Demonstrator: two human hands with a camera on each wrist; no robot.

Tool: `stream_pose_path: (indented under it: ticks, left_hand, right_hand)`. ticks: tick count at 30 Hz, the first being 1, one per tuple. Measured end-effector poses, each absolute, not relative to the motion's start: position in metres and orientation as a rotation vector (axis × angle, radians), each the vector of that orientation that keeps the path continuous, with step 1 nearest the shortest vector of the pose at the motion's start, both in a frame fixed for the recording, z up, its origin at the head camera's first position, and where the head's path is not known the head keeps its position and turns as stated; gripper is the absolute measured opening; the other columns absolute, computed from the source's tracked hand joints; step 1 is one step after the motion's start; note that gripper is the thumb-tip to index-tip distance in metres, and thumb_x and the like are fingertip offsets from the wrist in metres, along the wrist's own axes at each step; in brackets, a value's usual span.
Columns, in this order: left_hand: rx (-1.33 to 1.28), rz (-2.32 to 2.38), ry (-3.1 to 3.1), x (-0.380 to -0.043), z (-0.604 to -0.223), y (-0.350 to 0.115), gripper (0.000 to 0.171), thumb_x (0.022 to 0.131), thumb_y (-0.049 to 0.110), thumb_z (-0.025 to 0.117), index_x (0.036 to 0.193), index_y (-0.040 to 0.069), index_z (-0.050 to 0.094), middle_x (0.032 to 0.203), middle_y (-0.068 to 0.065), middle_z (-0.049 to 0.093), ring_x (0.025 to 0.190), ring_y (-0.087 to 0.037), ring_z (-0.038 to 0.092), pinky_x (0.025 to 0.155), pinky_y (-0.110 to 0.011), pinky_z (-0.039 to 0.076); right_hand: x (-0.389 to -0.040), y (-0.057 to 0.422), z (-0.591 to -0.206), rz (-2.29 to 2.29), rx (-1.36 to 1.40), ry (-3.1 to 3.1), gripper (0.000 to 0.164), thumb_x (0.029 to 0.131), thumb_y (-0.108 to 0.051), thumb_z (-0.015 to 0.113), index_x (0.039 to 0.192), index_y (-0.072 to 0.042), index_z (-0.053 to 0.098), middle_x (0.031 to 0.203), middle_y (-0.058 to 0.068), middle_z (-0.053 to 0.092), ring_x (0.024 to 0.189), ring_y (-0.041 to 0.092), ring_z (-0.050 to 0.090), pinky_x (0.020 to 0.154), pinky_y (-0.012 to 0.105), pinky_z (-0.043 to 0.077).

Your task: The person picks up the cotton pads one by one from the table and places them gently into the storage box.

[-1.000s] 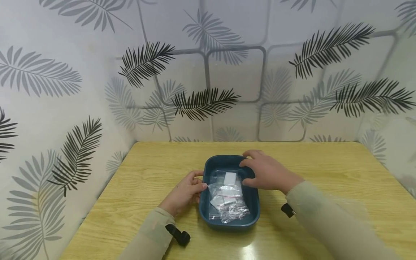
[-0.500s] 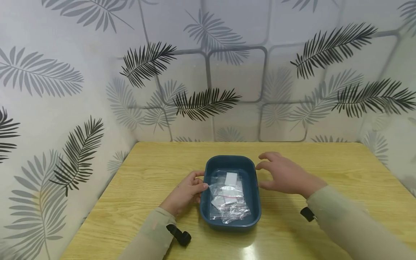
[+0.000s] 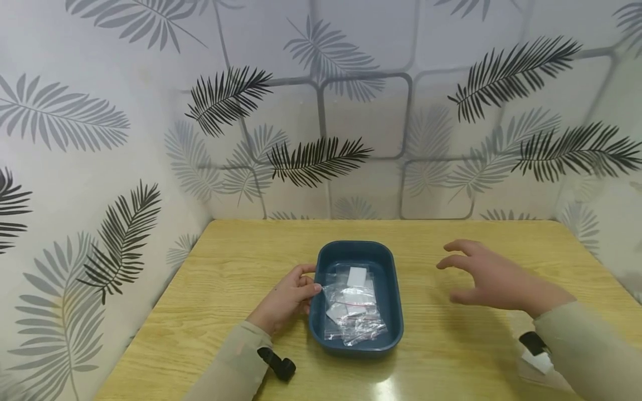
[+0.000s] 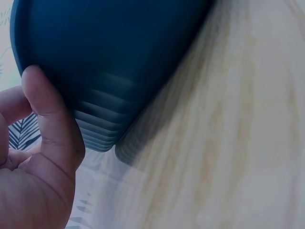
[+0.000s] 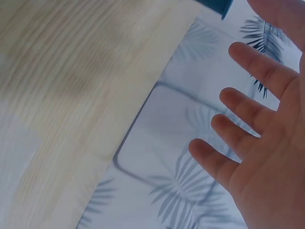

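Note:
A dark blue plastic bin (image 3: 396,301) with rounded corners sits on the table. Inside it lie several clear zip bags (image 3: 353,312) with white pieces in them; a white rectangle (image 3: 357,277) shows at the top of the pile. My left hand (image 3: 288,298) holds the bin's left rim, thumb tip at the edge and fingers bent against the side. In the left wrist view the thumb (image 4: 50,114) lies along the ridged outer wall. My right hand (image 3: 496,275) is in the air to the right of the bin, fingers spread and holding nothing.
A clear bag with a white piece (image 3: 539,361) lies on the table at the lower right, partly behind the right sleeve. The wood-grain table (image 3: 251,245) ends at a leaf-patterned wall (image 3: 361,122). A black strap (image 3: 276,363) is on the left wrist.
My right hand has moved right, from over the bin's right rim to well clear of it. The bag at lower right has come into view. My left hand and the bin have stayed put.

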State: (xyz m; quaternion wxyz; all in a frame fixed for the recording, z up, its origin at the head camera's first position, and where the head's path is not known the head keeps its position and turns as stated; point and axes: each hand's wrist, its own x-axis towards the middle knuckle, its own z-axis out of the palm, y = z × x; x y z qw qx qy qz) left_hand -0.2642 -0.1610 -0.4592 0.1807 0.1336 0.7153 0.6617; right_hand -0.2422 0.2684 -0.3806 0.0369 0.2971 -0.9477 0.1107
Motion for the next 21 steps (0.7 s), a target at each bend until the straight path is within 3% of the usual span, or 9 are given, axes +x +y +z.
stream_pose_path:
  ticks: [15,21]
  left_hand:
    - [0.357,1.911,1.963,-0.267,-0.462,-0.160,0.061,0.101,0.017,0.063,0.153,0.007,0.033,0.099,-0.011,0.055,0.070,-0.019,0.051,0.063,-0.031,0.049]
    - [0.361,1.923,1.955,-0.267,-0.464,-0.161,0.061,0.101,0.016,0.063,0.152,0.005,0.033,0.097,-0.010,0.054,0.070,-0.019,0.050,0.062,-0.030,0.049]
  right_hand:
    - [-0.209,0.366,-0.403,0.298,0.761,-2.985,0.055,0.077,-0.049,0.085,0.122,-0.020,0.070,0.140,0.023,0.048,0.122,0.049,0.046,0.086,0.063,0.048]
    - [-0.192,0.389,-0.416,0.232,0.757,-2.994,0.061,0.070,-0.054,0.087,0.118,-0.021,0.070,0.134,0.024,0.051,0.116,0.051,0.050,0.081,0.064,0.049]
